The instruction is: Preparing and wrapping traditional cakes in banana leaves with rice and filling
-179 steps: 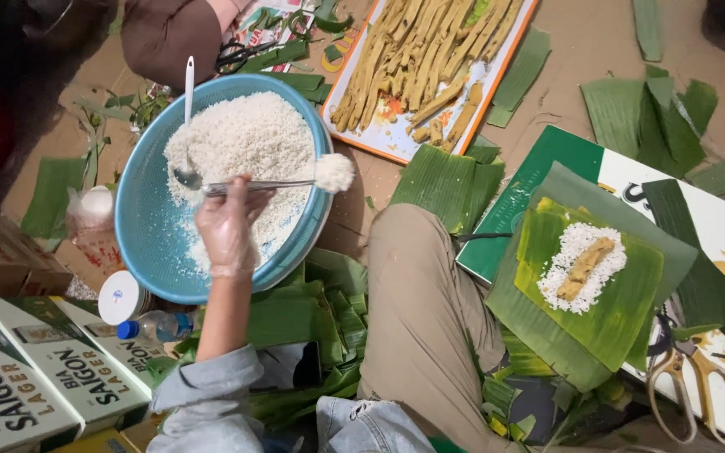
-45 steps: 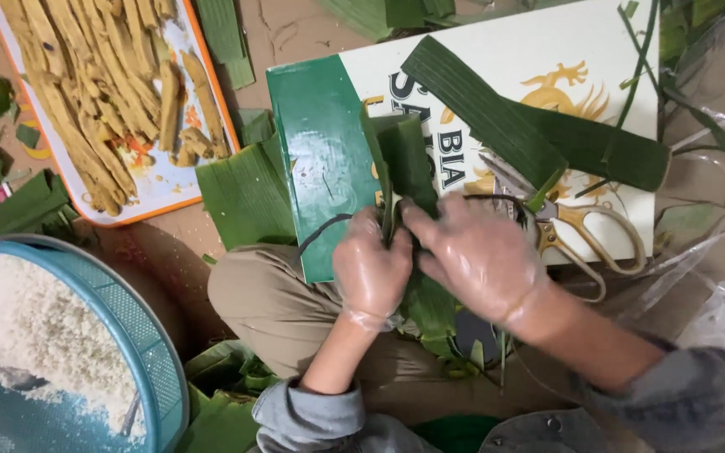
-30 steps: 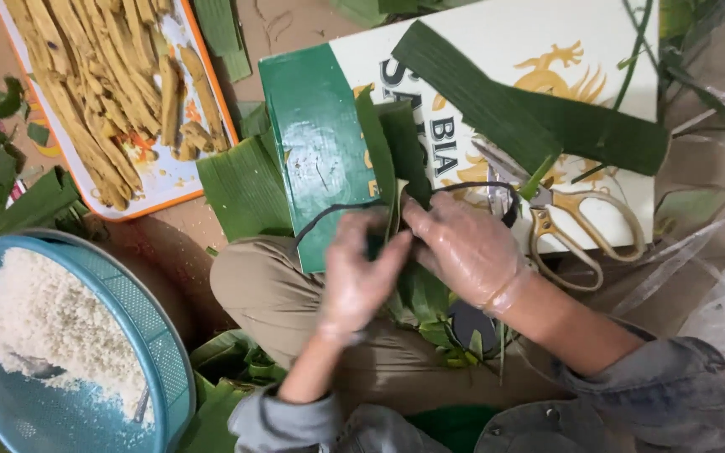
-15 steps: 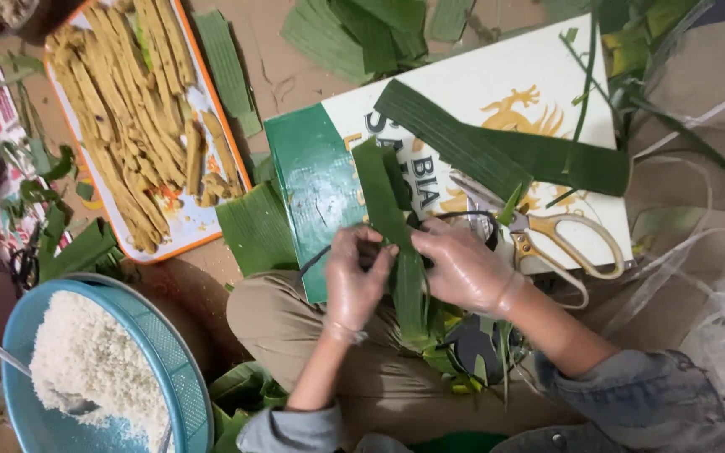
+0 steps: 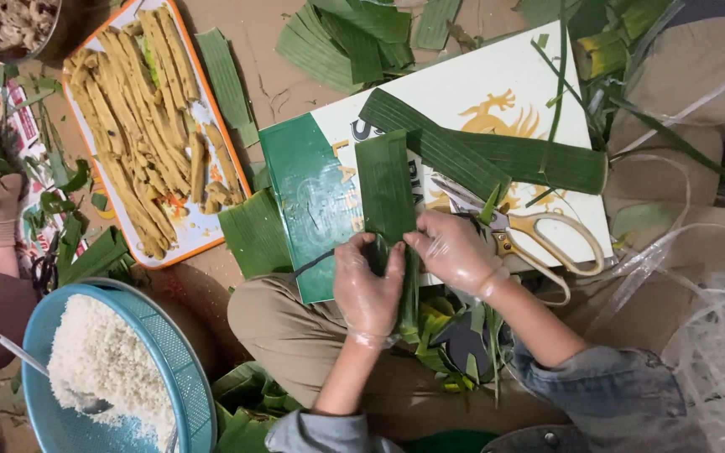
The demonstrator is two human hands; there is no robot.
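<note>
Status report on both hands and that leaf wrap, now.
Left hand and right hand, both gloved, grip shut on the folded banana leaf. Leaf lies on the green-and-white board. Scissors just right of the right hand; nothing blocking.

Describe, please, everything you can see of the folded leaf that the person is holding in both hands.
The folded leaf is a dark green, ribbed strip, seemingly banana leaf, lying lengthwise away from the person across a green and white cardboard box. Its far end is cut square. The left hand and right hand, both in thin clear gloves, pinch its near end from either side. Below the hands it runs down to the person's lap.
</note>
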